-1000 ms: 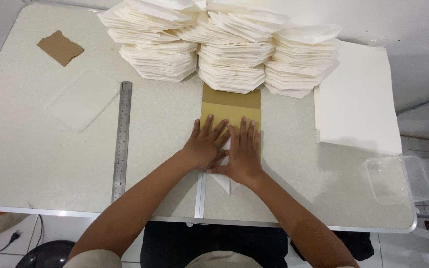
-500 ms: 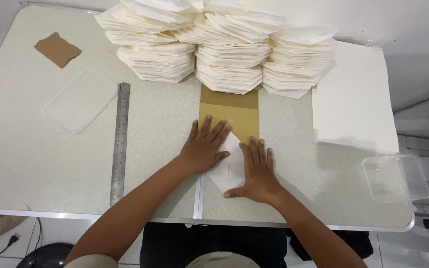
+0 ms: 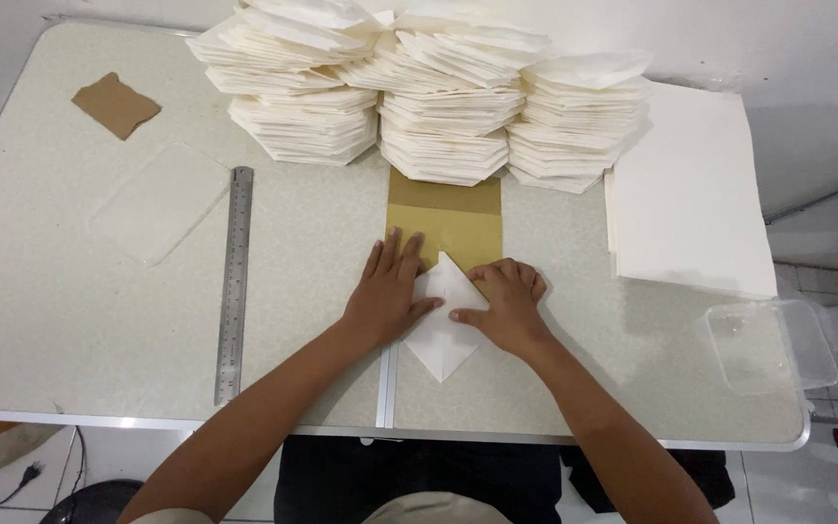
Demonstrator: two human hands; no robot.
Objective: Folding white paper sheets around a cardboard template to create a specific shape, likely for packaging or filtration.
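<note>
A white paper sheet (image 3: 445,320), turned so that its corners point up and down like a diamond, is being folded on the pale speckled table (image 3: 70,320). It lies partly over a mustard-yellow card (image 3: 443,215) that serves as a backing or template, with its lower corner reaching toward the table's near edge. The left hand (image 3: 388,291) is laid flat, fingers spread, on the sheet's left side. The right hand (image 3: 508,306) is pressed on the right side with the fingers curled, the thumb lying across the paper. Neither hand is closed around anything; both are held down on the sheet, close together but not touching.

The step in hand is judged to be the creasing of a fold: the paper is being pinned on the left while an edge is flattened on the right. A further fold is probably called for next, which would need the sheet kept square to the card so that the finished piece matches the others.

Behind the card, three tall stacks of folded white papers (image 3: 458,97) are ranged along the far edge. A pile of unfolded white sheets (image 3: 691,204) lies to the right, a clear plastic container (image 3: 773,344) beside it. To the left a steel ruler (image 3: 235,281), a clear plastic lid (image 3: 159,202) and a brown cardboard scrap (image 3: 115,104) are seen.
</note>
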